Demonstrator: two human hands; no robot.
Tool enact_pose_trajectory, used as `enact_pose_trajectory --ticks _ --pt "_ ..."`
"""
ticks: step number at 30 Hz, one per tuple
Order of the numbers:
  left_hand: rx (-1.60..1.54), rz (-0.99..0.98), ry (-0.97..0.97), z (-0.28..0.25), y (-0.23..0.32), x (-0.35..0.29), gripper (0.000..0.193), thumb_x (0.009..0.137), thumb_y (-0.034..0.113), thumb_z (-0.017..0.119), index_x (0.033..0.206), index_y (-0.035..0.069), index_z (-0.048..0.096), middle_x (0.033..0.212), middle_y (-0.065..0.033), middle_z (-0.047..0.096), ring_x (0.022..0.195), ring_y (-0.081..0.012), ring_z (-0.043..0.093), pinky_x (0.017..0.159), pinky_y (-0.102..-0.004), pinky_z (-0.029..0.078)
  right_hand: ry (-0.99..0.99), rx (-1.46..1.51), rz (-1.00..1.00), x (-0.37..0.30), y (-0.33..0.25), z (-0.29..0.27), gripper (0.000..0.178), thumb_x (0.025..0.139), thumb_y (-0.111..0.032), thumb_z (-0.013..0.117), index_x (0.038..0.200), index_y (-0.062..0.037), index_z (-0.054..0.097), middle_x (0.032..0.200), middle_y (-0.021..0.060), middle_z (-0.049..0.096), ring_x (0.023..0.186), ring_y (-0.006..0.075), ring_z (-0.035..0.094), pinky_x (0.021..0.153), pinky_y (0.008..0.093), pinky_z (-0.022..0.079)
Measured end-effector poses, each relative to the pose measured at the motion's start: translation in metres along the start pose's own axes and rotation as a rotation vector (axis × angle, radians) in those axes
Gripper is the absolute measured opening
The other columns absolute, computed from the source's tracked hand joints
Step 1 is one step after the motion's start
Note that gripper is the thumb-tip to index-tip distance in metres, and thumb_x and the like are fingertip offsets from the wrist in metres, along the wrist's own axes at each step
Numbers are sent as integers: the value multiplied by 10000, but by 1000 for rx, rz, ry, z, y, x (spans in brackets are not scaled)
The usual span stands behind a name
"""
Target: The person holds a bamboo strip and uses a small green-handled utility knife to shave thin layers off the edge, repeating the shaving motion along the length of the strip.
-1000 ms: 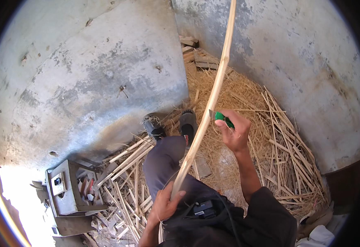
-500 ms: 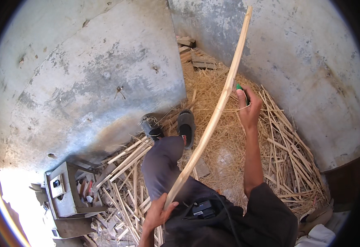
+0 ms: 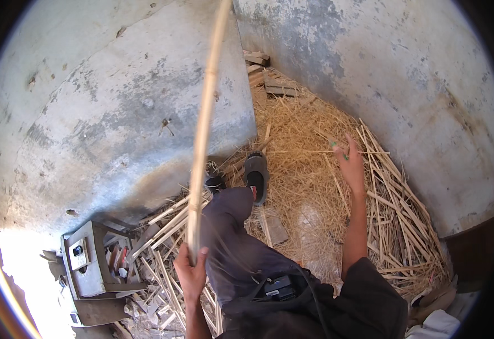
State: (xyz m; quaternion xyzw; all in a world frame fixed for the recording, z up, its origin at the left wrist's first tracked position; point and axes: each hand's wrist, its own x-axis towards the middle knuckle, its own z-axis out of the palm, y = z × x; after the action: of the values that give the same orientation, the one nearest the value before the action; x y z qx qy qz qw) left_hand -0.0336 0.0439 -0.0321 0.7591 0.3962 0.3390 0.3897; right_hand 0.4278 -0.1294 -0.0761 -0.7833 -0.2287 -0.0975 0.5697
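A long pale bamboo strip [image 3: 202, 135] stands nearly upright on the left, its far end running past the top edge of the view. Its lower end is in my left hand [image 3: 190, 274], with fingers wrapped round it and the thumb along its side. My right hand [image 3: 352, 166] is raised over the straw-like shavings, apart from the strip. Something small and green [image 3: 346, 157] shows between its fingers, with one finger pointing up; motion blur hides what kind of thing it is.
Fine bamboo shavings [image 3: 298, 135] cover the floor ahead. Split sticks are heaped [image 3: 399, 220] along the right wall, and more sticks [image 3: 171, 223] lie at the left beside a grey wooden stool-like frame [image 3: 92, 265]. Wooden boards [image 3: 281, 89] sit in the far corner. Worn plaster walls [image 3: 128, 101] rise close by.
The bamboo strip has swung left and steeper, away from my right hand, as my left hand moved left. My right hand has shifted slightly right and nearer.
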Motion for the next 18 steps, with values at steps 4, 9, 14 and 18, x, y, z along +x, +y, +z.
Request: enact_pose_trajectory --ticks 4,9,14,18 --pt "-114 -26 200 1 -7 15 175 1061 167 641 989 32 557 678 63 443 584 -29 393 526 -238 282 -475 -822 252 -18 14 -20 898 863 -442 817 1556 -9 444 1358 230 662 1228 381 653 1007 479 530" --pt "-183 -107 272 -2 25 33 224 1097 273 579 1047 55 584 712 82 439 611 -10 374 538 -216 278 -604 -890 218 -33 16 -26 844 850 -436 834 1509 -23 506 1236 215 714 1089 402 701 949 499 539" --pt "-317 -121 170 10 25 35 198 1102 282 570 1055 93 534 674 84 465 518 12 380 440 -185 277 -582 -292 228 -38 -72 -7 428 960 -414 748 1237 -91 704 1131 135 757 1096 239 717 940 386 550" --pt "-390 -129 45 33 38 41 171 1115 261 552 1067 99 529 671 80 470 501 12 399 430 -177 287 -703 397 47 -63 -115 34 298 1054 -253 654 1290 -77 696 1139 64 759 1082 177 700 978 352 530"
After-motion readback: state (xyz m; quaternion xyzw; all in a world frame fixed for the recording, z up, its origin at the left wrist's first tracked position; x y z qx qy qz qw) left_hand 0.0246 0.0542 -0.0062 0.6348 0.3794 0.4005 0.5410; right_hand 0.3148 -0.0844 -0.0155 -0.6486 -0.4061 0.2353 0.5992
